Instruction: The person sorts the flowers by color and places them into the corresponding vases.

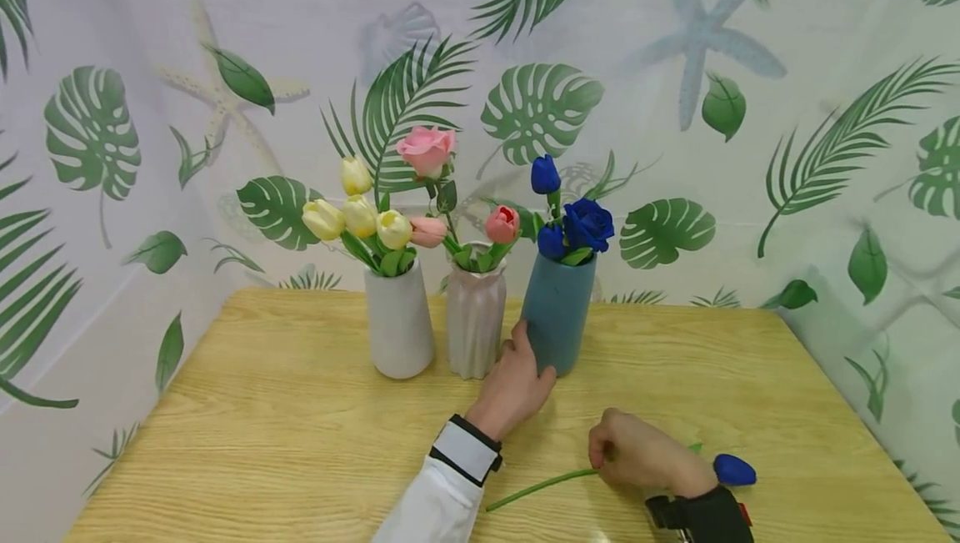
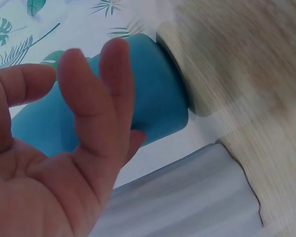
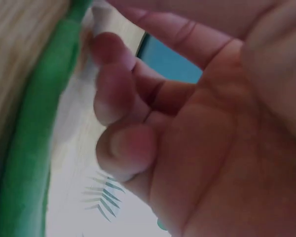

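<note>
My left hand (image 1: 516, 383) is at the lower left side of the blue vase (image 1: 558, 309), its fingers loosely bent. In the left wrist view the fingers overlap the vase; whether they touch it, I cannot tell. Two blue tulips and a blue rose (image 1: 588, 224) stand in that vase. Lower right, my right hand (image 1: 648, 453) pinches the green stem of a blue tulip (image 1: 735, 470) just over the table. Its bloom points right and the bare stem end points left. Close up in the right wrist view, the green stem (image 3: 32, 133) runs toward the fingertips, which are partly hidden.
A pleated pinkish vase (image 1: 475, 318) with a pink rose and pink tulips stands left of the blue one. Farther left is a white vase (image 1: 399, 326) with several yellow tulips. The wooden table (image 1: 285, 409) meets a leaf-patterned backdrop behind the vases.
</note>
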A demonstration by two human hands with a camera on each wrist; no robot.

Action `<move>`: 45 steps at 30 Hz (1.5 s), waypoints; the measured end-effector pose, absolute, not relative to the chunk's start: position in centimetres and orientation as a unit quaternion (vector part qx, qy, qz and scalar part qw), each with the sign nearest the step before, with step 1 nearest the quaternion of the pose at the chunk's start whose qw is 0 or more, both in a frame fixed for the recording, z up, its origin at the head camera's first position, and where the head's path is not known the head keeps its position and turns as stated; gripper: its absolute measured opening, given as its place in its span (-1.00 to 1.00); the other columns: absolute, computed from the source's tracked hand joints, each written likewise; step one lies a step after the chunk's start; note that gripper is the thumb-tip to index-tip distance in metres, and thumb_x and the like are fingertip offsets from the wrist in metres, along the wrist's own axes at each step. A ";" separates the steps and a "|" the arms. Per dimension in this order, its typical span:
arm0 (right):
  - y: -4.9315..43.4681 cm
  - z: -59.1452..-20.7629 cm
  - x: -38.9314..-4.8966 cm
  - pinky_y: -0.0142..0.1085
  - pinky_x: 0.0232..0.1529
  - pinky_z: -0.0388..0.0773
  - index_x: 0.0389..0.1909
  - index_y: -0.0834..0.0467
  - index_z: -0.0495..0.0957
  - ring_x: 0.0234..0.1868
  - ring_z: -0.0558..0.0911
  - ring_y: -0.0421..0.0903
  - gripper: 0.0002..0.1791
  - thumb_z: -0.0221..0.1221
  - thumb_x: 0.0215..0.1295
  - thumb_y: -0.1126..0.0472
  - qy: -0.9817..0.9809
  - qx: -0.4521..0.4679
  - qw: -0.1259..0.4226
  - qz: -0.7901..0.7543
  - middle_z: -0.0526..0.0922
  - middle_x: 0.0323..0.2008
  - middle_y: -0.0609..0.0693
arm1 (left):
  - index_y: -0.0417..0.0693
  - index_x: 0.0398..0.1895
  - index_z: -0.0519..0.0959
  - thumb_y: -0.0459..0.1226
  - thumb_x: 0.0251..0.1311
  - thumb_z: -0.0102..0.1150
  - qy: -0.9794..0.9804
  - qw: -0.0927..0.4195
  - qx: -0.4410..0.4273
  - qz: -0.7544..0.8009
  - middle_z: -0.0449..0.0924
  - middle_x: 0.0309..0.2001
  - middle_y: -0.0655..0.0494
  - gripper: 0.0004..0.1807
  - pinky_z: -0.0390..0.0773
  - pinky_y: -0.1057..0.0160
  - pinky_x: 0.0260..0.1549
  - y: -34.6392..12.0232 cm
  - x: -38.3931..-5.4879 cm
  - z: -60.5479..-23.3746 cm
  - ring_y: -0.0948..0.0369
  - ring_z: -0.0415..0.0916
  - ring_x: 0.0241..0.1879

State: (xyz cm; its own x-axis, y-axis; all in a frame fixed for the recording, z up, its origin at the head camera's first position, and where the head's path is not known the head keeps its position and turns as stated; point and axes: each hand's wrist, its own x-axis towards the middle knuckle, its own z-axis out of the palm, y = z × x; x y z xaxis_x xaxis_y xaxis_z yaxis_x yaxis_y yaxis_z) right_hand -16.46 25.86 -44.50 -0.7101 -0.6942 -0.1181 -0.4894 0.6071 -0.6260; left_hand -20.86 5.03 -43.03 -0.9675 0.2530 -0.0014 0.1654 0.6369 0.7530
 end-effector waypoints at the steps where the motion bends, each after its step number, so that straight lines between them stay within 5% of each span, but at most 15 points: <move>1: 25.8 -44.5 -16.5 -0.42 -0.41 0.32 -0.54 0.09 0.64 -0.53 0.38 -0.39 -0.75 0.23 0.08 0.52 0.874 -0.354 0.169 -0.286 0.58 -0.56 -0.16 | -0.29 0.54 -0.12 -0.18 0.42 0.01 0.903 0.052 0.116 0.410 0.24 0.31 -0.47 -0.20 0.57 -0.07 -0.28 5.0 -20.9 -43.0 -0.23 0.56 -0.02; 13: 25.6 -43.1 -15.5 -0.33 -0.45 0.29 -0.34 0.14 0.50 -0.52 0.36 -0.26 -0.90 0.17 0.36 0.38 0.887 -0.244 0.238 -0.311 0.46 -0.49 -0.11 | -0.30 0.52 -0.06 -0.21 0.41 -0.01 0.894 0.051 0.124 0.427 0.25 0.31 -0.47 -0.25 0.53 -0.10 -0.04 4.4 -21.4 -43.4 -0.23 0.46 0.15; 21: 25.3 -42.9 -15.5 -0.24 -0.41 0.42 -0.19 0.16 0.53 -0.46 0.48 -0.14 -0.85 0.27 0.27 0.35 0.897 -0.219 0.230 -0.307 0.54 -0.42 -0.05 | -0.31 0.51 -0.02 -0.21 0.39 0.00 0.898 0.048 0.121 0.419 0.26 0.29 -0.47 -0.26 0.53 -0.12 -0.02 4.5 -21.4 -43.6 -0.24 0.46 0.15; 36: 24.2 -41.2 -14.7 -0.38 -0.50 0.34 -0.36 -0.02 0.63 -0.52 0.36 -0.31 -0.85 0.39 0.15 0.28 0.954 -0.205 0.027 -0.216 0.43 -0.46 -0.16 | -0.32 0.50 0.02 -0.22 0.37 0.03 0.904 0.044 0.120 0.407 0.29 0.28 -0.45 -0.27 0.55 -0.11 -0.06 4.5 -21.5 -44.0 -0.22 0.48 0.13; 40: 23.6 -40.7 -14.4 -0.38 -0.61 0.34 -0.19 0.10 0.71 -0.63 0.42 -0.34 -0.87 0.32 0.24 0.25 0.955 -0.169 0.013 -0.245 0.57 -0.56 -0.20 | -0.31 0.49 0.03 -0.23 0.36 0.07 0.907 0.041 0.116 0.403 0.31 0.25 -0.47 -0.26 0.56 -0.10 -0.08 4.6 -21.4 -43.8 -0.24 0.50 0.10; 45: 23.2 -40.7 -14.4 -0.30 -0.63 0.45 0.04 0.24 0.63 -0.60 0.61 -0.10 -0.73 0.19 0.40 0.23 0.918 -0.130 0.049 -0.372 0.71 -0.39 0.07 | -0.32 0.49 0.02 -0.23 0.36 0.11 0.913 0.042 0.119 0.388 0.31 0.23 -0.50 -0.24 0.57 -0.11 -0.13 4.7 -21.2 -43.7 -0.27 0.50 0.08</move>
State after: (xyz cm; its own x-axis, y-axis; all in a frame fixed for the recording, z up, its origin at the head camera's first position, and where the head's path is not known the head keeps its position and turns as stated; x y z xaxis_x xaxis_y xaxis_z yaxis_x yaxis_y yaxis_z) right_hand -14.41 23.24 -40.69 -0.9616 -0.2745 0.0060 -0.2012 0.6895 -0.6958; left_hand -21.22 4.67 -43.72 -0.9684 0.2487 0.0161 0.1840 0.6701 0.7191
